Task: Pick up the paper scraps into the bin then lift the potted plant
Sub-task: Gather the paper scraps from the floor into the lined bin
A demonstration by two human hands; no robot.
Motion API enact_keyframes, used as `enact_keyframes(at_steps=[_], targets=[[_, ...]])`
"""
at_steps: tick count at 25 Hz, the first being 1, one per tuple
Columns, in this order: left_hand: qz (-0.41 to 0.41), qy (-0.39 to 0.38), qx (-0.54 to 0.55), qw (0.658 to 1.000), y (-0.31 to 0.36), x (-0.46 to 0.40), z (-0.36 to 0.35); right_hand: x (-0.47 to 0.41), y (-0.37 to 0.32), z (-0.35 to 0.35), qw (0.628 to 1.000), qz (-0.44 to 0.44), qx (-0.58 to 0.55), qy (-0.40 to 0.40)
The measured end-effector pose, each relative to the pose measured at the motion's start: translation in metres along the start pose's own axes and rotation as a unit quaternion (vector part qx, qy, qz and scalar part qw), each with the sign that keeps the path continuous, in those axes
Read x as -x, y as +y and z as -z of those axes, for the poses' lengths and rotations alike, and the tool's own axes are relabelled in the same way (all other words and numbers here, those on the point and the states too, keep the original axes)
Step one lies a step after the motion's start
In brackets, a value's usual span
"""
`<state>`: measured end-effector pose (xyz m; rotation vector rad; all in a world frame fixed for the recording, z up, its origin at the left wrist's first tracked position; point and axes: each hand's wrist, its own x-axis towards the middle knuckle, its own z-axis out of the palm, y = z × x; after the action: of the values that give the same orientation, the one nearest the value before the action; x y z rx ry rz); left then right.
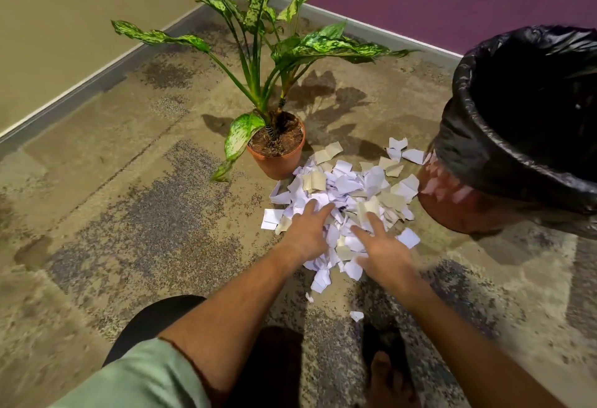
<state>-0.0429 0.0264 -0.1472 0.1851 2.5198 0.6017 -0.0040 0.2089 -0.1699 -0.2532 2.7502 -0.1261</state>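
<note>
One potted plant (274, 146) stood left of centre on the carpet (129, 213), soil filling its terracotta pot, with open floor to its left out to the skirting. One heap of paper scraps (349, 194), too many to count, lay just beside the pot and reached the bin's base. Two hands lay on the heap: the left hand (307, 230) and right hand (382, 246), both with fingers spread flat on the scraps, pinching nothing. One bin (504, 162) with a black liner stood at the right; its inside was too dark to tell. A few stray scraps lay nearer the person.
</note>
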Motion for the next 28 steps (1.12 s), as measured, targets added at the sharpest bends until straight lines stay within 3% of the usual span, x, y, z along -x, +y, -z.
enact_keyframes(at_steps=[7,12,17,22,25,28], targets=[[0.017,0.016,-0.099,0.995,0.008,0.002,-0.003,0.016,0.011,0.022,0.999,0.015,0.013,0.028],[0.035,0.087,-0.076,0.993,0.027,0.007,0.012,0.029,0.018,0.060,0.999,0.010,-0.007,0.051],[0.045,0.201,0.058,0.977,0.038,0.004,0.032,0.048,0.018,0.116,0.991,0.045,-0.049,0.120],[0.042,0.280,0.204,0.937,0.055,0.026,0.050,0.063,0.033,0.189,0.944,0.046,-0.121,0.304],[0.011,0.326,0.279,0.903,0.082,0.037,0.062,0.069,0.052,0.231,0.910,0.033,-0.126,0.393],[-0.054,0.349,0.346,0.869,0.124,0.040,0.084,0.069,0.076,0.257,0.906,0.000,-0.112,0.409]])
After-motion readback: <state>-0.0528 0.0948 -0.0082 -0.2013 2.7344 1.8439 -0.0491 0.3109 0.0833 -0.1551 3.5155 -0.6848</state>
